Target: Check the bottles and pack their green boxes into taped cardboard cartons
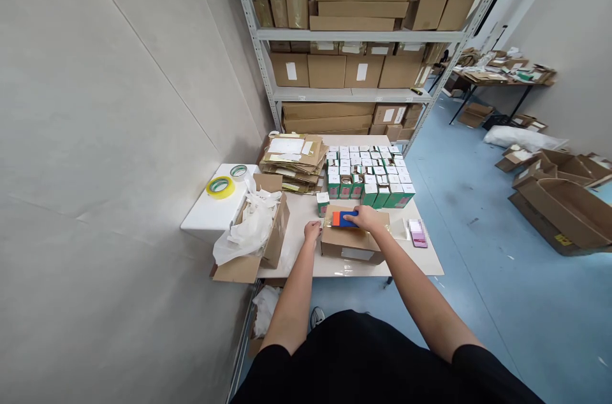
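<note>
A closed brown cardboard box (351, 243) lies on the white table (421, 264) in front of me. My right hand (366, 217) rests on its top, closed around an orange and blue tape dispenser (343, 218). My left hand (313, 230) presses against the box's left side, fingers curled. Just behind the box stand rows of small green and white cartons (368, 174).
An open carton with white plastic bags (251, 232) sits at the table's left. Flattened cardboard (294, 162) is stacked behind it. Tape rolls (220, 186) lie on a side shelf. A phone (418, 233) lies to the right. Metal shelving (349, 34) holds boxes. Open cartons (559, 200) litter the floor.
</note>
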### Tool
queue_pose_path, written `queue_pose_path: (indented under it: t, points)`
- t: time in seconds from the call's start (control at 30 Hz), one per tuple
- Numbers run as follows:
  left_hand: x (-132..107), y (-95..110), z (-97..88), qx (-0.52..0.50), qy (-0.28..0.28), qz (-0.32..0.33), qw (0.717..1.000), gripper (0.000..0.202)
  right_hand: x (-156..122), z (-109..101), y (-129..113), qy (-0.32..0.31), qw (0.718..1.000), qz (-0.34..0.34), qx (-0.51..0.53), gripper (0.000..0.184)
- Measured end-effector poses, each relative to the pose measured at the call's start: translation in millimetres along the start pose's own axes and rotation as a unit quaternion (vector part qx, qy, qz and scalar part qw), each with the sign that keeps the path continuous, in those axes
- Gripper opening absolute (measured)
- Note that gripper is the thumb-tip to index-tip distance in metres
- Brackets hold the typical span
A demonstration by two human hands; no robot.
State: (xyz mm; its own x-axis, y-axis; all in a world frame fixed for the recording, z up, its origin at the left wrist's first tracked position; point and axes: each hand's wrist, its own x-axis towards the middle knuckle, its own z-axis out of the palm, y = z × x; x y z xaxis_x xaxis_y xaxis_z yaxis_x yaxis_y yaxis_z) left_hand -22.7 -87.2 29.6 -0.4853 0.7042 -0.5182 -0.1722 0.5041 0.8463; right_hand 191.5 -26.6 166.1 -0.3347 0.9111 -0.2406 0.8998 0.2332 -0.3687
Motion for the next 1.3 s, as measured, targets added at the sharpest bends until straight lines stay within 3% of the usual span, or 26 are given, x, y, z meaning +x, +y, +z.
queue_pose_path:
  t: [0.17, 0.3, 0.37, 0.43, 0.53, 0.67, 0.93, 1.17, 1.3]
  points:
    - [-2.9, -10.1, 2.8, 0.053, 0.010, -0.011, 0.998, 0.047, 0.3, -0.2, -4.3, -0.002, 1.000, 0.013, -0.004, 0.054]
    - [-7.3, -3.3, -5.4, 0.082, 0.022, 0.046, 0.995, 0.062, 0.0, -2.1, -7.6, -0.009, 1.000, 0.026, 0.010, 0.047]
    - [-7.8, 7.7, -9.8, 0.109, -0.043, 0.136, 0.984, 0.064, 1.5, -4.1, -9.8, -0.023, 0.999, 0.035, 0.012, 0.045]
    - [-7.0, 20.8, -13.9, 0.161, -0.155, 0.222, 0.949, 0.069, 4.5, -6.1, -11.7, -0.037, 0.999, 0.038, 0.004, 0.042]
    - [-4.2, 35.8, -19.6, 0.238, -0.257, 0.233, 0.907, 0.087, 9.9, -7.3, -11.4, -0.052, 0.998, 0.026, -0.015, 0.041]
    - [-0.6, 40.8, -25.7, 0.253, -0.247, 0.202, 0.914, 0.103, 13.3, -5.9, -7.5, -0.054, 0.998, 0.007, -0.041, 0.049]
    - [5.1, 47.1, -27.9, 0.239, -0.230, 0.198, 0.922, 0.096, 10.9, -15.6, -2.8, -0.047, 0.997, -0.025, -0.056, 0.046]
    - [6.3, 48.5, -28.3, 0.272, -0.242, 0.182, 0.913, 0.100, 1.7, -40.3, 56.1, -0.048, 0.996, 0.027, -0.064, 0.043]
    - [6.0, 47.2, -27.6, 0.276, -0.251, 0.185, 0.909, 0.107, -12.3, -37.7, 80.6, -0.040, 0.996, 0.055, -0.057, 0.044]
